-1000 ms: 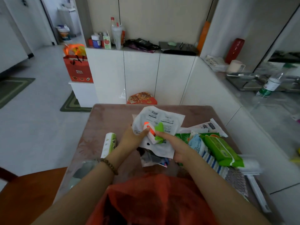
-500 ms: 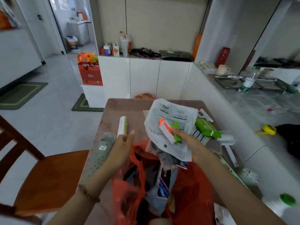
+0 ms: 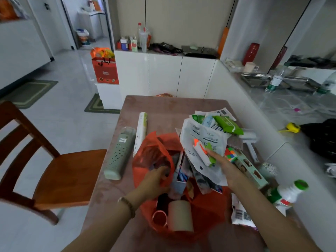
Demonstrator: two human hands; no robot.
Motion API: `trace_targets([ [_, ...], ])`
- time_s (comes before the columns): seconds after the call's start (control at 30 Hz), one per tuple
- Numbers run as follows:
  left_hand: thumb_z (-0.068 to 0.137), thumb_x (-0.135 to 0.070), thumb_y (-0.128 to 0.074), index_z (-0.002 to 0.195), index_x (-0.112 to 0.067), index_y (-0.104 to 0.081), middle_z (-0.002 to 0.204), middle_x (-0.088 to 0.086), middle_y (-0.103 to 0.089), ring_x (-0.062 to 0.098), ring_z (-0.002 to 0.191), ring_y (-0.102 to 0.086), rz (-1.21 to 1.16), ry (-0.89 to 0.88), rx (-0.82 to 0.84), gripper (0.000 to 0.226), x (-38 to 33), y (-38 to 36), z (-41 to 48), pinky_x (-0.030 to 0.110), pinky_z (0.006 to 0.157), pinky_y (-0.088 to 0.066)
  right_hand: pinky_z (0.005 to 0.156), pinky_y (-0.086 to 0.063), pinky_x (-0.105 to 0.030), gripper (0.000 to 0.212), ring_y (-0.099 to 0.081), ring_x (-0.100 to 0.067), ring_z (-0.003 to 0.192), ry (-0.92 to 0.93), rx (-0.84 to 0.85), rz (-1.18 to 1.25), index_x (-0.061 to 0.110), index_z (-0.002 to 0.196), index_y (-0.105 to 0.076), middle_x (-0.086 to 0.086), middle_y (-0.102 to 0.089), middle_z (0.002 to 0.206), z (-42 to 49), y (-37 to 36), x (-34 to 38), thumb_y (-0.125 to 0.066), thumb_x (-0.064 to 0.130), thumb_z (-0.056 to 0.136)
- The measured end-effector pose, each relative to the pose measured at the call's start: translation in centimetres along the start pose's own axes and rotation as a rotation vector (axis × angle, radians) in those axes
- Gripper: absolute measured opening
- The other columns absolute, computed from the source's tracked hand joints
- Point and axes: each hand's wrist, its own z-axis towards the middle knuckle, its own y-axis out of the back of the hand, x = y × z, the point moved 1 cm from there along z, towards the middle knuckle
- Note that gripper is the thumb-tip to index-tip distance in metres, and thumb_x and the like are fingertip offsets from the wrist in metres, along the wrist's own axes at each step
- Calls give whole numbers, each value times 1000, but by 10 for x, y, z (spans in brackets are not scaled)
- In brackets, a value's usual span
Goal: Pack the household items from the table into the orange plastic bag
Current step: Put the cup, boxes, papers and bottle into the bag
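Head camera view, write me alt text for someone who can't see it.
A person's left hand holds open the rim of an orange plastic bag on a brown table, while the right hand holds a white pouch and a small orange-and-green item by its mouth. A green packet and a green perforated case lie nearby.

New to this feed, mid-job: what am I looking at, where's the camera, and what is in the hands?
No machine here: one camera on a person's head looks down at their two bare hands. The left hand grips the rim of the orange bag, which already holds several things. The right hand holds a white pouch with a small orange-and-green item pinched on top. On the table lie a green perforated case, a white roll and a green wipes pack.
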Motion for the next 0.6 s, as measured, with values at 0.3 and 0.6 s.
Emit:
trace_targets([
  [0.3, 100, -22, -39, 80, -11, -47, 58, 1, -38, 6, 39, -39, -696, 85, -304, 24, -26, 120, -25, 18, 42, -38, 62, -59, -31, 46, -73, -23, 72, -316, 142, -172, 8, 98, -74, -11, -75, 84, -16, -3, -27, -87, 24, 58],
  [0.6, 102, -21, -32, 83, -26, -53, 52, -10, -27, 3, 39, -19, -844, -28, -192, 29, -47, 160, -48, 12, 33, -18, 61, -58, -24, 28, -72, -16, 68, -265, -97, -133, 5, 114, -60, -11, -68, 104, 55, -38, -55, -53, 24, 94],
])
